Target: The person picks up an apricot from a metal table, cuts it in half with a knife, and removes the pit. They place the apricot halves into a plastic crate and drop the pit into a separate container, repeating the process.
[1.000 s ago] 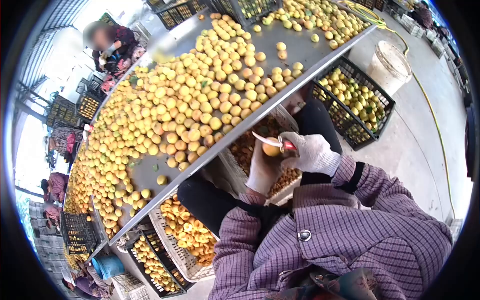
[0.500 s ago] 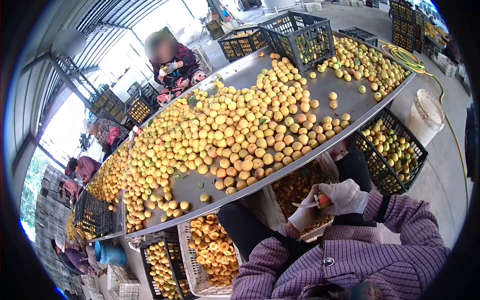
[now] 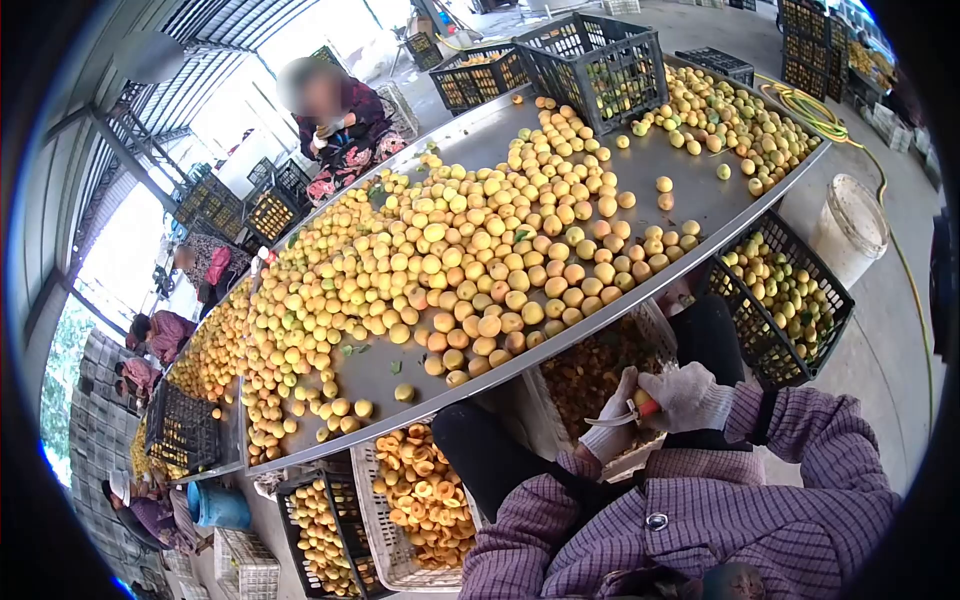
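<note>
Both of my hands are gloved and close together above my lap. My right hand (image 3: pixel 692 397) is closed around a small knife; its thin, curved blade (image 3: pixel 608 420) points left across my other glove, and a reddish part shows by my fingers. My left hand (image 3: pixel 612 425) is closed on a yellow apricot (image 3: pixel 641 398), mostly hidden between the gloves. Below and behind the hands is a pale crate (image 3: pixel 548 415) with dark orange-brown pieces inside. In front of me, many whole apricots (image 3: pixel 470 265) lie heaped on a metal table (image 3: pixel 690 200).
Left of my knees stands a white crate (image 3: pixel 378 530) of halved apricots, beside a black crate (image 3: pixel 290 525) of whole fruit. Another black crate (image 3: pixel 845 310) and a white bucket (image 3: pixel 850 225) are on the right. A co-worker (image 3: pixel 345 125) sits across the table. A yellow hose (image 3: pixel 905 260) runs along the floor.
A yellow bit of the apricot now shows between my gloves. The knife blade has tilted slightly, its tip lower. My hands stay in nearly the same place.
</note>
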Demonstrator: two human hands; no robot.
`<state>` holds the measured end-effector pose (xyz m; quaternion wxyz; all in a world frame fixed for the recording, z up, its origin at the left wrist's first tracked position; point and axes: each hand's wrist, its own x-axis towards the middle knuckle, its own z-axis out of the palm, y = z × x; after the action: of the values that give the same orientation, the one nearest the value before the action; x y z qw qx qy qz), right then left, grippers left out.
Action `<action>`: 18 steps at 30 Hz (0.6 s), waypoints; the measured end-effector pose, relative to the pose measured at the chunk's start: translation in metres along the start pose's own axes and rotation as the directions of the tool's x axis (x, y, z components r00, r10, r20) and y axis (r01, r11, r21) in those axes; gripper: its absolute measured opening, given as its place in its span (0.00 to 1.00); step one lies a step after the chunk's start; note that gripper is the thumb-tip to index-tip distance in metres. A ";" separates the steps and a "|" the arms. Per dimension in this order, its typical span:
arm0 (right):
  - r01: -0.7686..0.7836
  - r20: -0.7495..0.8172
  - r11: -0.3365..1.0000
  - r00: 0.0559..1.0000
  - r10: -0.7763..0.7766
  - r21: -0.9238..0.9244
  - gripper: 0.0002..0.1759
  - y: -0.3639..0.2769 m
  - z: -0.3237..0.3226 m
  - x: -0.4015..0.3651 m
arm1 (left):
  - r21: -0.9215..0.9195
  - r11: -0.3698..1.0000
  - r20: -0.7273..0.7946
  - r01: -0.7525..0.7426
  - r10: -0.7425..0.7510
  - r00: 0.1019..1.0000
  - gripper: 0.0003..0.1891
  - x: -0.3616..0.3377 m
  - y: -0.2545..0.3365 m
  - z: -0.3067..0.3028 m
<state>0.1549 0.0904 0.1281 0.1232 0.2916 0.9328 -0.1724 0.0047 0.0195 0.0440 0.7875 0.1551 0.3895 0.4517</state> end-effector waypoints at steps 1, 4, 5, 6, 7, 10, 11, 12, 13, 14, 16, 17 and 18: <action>0.002 -0.058 1.000 0.998 -0.002 0.011 0.32 0.001 0.006 0.003 | -0.029 1.000 -0.035 0.012 -0.013 0.999 0.47 0.005 -0.001 -0.002; 0.057 -0.270 0.993 0.963 -0.028 0.100 0.29 -0.001 0.021 0.005 | -0.183 0.981 -0.132 -0.063 0.039 0.991 0.41 0.007 -0.005 0.002; 0.056 -0.277 0.988 0.961 -0.014 0.147 0.28 -0.001 0.026 0.009 | -0.231 0.965 -0.089 -0.122 0.104 0.991 0.40 0.010 -0.010 -0.003; 0.010 -0.250 0.987 0.968 0.032 0.163 0.28 -0.005 0.026 0.011 | -0.265 0.956 -0.101 -0.125 0.102 0.990 0.39 0.008 -0.009 -0.002; 0.003 -0.294 0.979 0.954 0.058 0.205 0.28 -0.006 0.034 0.014 | -0.295 0.946 -0.114 -0.133 0.104 0.988 0.37 0.008 -0.007 -0.001; -0.032 -0.377 0.952 0.914 0.151 0.304 0.27 -0.010 0.046 0.018 | -0.341 0.924 -0.132 -0.174 0.137 0.982 0.33 0.019 -0.016 -0.014; -0.026 -0.401 0.941 0.900 0.169 0.337 0.27 -0.012 0.048 0.019 | -0.341 0.919 -0.158 -0.196 0.150 0.976 0.32 0.018 -0.015 -0.013; -0.048 -0.398 0.933 0.896 0.198 0.357 0.27 -0.014 0.050 0.019 | -0.377 0.904 -0.181 -0.201 0.141 0.973 0.30 0.019 -0.015 -0.014; -0.067 -0.399 0.924 0.888 0.228 0.378 0.27 -0.016 0.050 0.020 | -0.355 0.904 -0.275 -0.238 0.142 0.951 0.30 0.012 -0.008 -0.002; -0.114 -0.361 0.914 0.894 0.265 0.389 0.27 -0.020 0.048 0.020 | -0.372 0.893 -0.276 -0.254 0.155 0.949 0.29 0.014 -0.011 -0.005; -0.146 -0.329 0.896 0.895 0.300 0.420 0.27 -0.024 0.050 0.022 | -0.401 0.877 -0.300 -0.267 0.149 0.942 0.26 0.017 -0.013 -0.009; -0.169 -0.307 0.882 0.894 0.325 0.441 0.28 -0.025 0.049 0.023 | -0.402 0.878 -0.298 -0.260 0.143 0.944 0.26 0.019 -0.015 -0.009; -0.183 -0.280 0.863 0.896 0.344 0.471 0.27 -0.026 0.047 0.023 | -0.380 0.876 -0.345 -0.296 0.163 0.925 0.25 0.021 -0.016 -0.008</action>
<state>0.1274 0.0637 0.0840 -0.0924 0.4645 0.8277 -0.3009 0.0141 0.0279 0.0192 0.6733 -0.0457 0.3758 0.6351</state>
